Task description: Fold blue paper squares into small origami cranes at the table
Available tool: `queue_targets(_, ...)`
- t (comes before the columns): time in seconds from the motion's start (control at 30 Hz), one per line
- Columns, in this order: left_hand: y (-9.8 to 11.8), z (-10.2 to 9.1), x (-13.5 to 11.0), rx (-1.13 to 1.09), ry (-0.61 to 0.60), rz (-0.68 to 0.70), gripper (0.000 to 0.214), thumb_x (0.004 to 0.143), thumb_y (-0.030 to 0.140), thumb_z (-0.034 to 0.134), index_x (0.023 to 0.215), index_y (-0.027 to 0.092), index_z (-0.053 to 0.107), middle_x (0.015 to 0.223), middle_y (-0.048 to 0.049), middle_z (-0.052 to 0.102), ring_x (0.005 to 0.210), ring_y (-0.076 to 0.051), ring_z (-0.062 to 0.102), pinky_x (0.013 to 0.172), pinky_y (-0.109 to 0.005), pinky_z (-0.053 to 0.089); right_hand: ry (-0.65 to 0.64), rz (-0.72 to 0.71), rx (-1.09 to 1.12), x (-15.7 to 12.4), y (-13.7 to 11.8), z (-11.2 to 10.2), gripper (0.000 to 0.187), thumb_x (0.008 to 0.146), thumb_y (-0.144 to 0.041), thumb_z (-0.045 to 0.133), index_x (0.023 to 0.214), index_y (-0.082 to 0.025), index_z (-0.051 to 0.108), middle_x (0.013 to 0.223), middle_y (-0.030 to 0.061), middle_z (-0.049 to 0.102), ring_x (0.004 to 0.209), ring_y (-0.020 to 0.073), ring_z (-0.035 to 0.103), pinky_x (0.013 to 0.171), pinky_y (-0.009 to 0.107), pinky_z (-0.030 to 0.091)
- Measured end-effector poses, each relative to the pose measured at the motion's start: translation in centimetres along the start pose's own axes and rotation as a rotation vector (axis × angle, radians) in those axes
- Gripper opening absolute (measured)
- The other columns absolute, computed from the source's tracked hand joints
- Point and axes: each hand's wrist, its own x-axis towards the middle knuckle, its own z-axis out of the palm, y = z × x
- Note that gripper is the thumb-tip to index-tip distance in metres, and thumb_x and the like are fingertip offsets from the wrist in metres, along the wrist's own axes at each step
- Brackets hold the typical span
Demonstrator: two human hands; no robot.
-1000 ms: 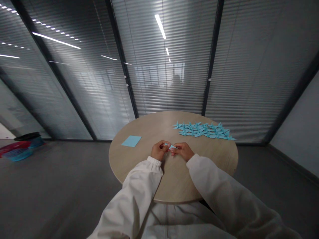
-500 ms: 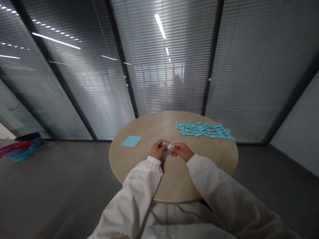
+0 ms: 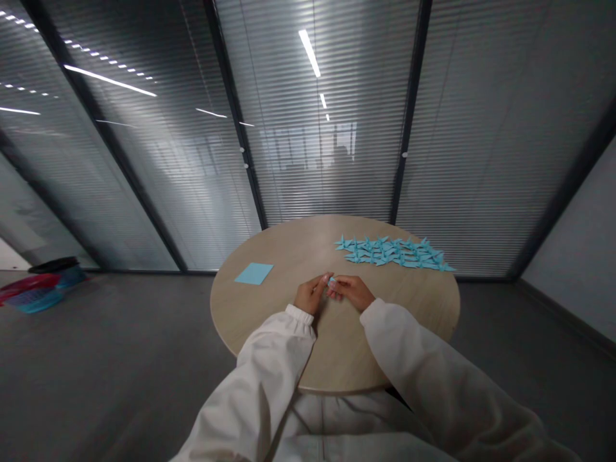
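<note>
Above the middle of the round table, my left hand [image 3: 310, 294] and my right hand [image 3: 353, 291] meet at the fingertips. Between them they pinch a small piece of folded blue paper [image 3: 332, 280]. Most of that paper is hidden by my fingers, so its folded shape cannot be made out. To the left lies a flat stack or sheet of blue square paper [image 3: 254, 273]. Rows of several folded blue paper cranes [image 3: 394, 251] stand close together at the back right, beyond my right hand.
The round wooden table [image 3: 337, 359] has its near edge at my lap. Behind it rises a glass partition with blinds [image 3: 327, 173]. On the floor at far left stand a red and blue basket [image 3: 33, 292] and a dark-rimmed one [image 3: 60, 266].
My left hand has shifted slightly right, its fingers closing in against my right fingertips. Less of the folded blue paper shows now. The sheet and the cranes have not moved.
</note>
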Motion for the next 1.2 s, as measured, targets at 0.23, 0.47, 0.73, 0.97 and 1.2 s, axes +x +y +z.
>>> queue_targets(0.23, -0.9, 0.2, 0.1, 0.029, -0.041, 0.015, 0.046, 0.081, 0.044, 0.047, 0.114, 0.013, 0.06, 0.097, -0.0076, 0.068, 0.089, -0.019, 0.063, 0.082, -0.029, 0.047, -0.021, -0.03, -0.002, 0.2, 0.2, -0.2, 0.039, 0.071, -0.054, 0.057, 0.078, -0.016, 0.063, 0.07, 0.0038, 0.064, 0.059, 0.0127, 0.056, 0.052, 0.024, 0.044)
queue_targets(0.47, -0.7, 0.1, 0.1, 0.065, -0.035, 0.039, 0.039, 0.083, 0.04, 0.044, 0.107, 0.016, 0.064, 0.105, -0.0077, 0.066, 0.098, -0.021, 0.06, 0.087, -0.032, 0.044, -0.019, 0.007, 0.001, 0.2, 0.7, 0.1, 0.038, 0.073, -0.05, 0.056, 0.077, -0.014, 0.063, 0.072, 0.0058, 0.066, 0.062, 0.0123, 0.058, 0.053, 0.023, 0.044)
queue_targets(0.73, -1.0, 0.2, 0.1, 0.036, -0.042, 0.022, 0.039, 0.083, 0.042, 0.045, 0.104, 0.017, 0.066, 0.098, -0.0076, 0.068, 0.09, -0.02, 0.063, 0.082, -0.03, 0.047, -0.021, 0.038, -0.025, 0.2, 1.4, 0.0, 0.032, 0.074, -0.044, 0.054, 0.074, -0.013, 0.064, 0.07, 0.0053, 0.066, 0.059, 0.0108, 0.057, 0.051, 0.021, 0.044)
queue_targets(0.97, -0.6, 0.0, 0.2, -0.001, -0.034, -0.027, 0.037, 0.077, 0.043, 0.053, 0.096, 0.015, 0.069, 0.093, -0.0078, 0.069, 0.087, -0.021, 0.064, 0.081, -0.029, 0.047, -0.039, 0.054, -0.027, 0.1, 1.2, 0.0, 0.031, 0.075, -0.041, 0.053, 0.076, -0.013, 0.065, 0.072, 0.0062, 0.067, 0.059, 0.0114, 0.059, 0.054, 0.023, 0.044)
queue_targets(1.2, -1.1, 0.1, 0.3, -0.046, -0.039, -0.055, 0.038, 0.077, 0.043, 0.053, 0.092, 0.013, 0.07, 0.088, -0.0085, 0.07, 0.081, -0.021, 0.064, 0.076, -0.03, 0.049, -0.014, 0.054, -0.071, 0.0, 1.2, 0.0, 0.032, 0.073, -0.044, 0.055, 0.071, -0.014, 0.066, 0.068, 0.0054, 0.068, 0.054, 0.0105, 0.057, 0.052, 0.023, 0.044)
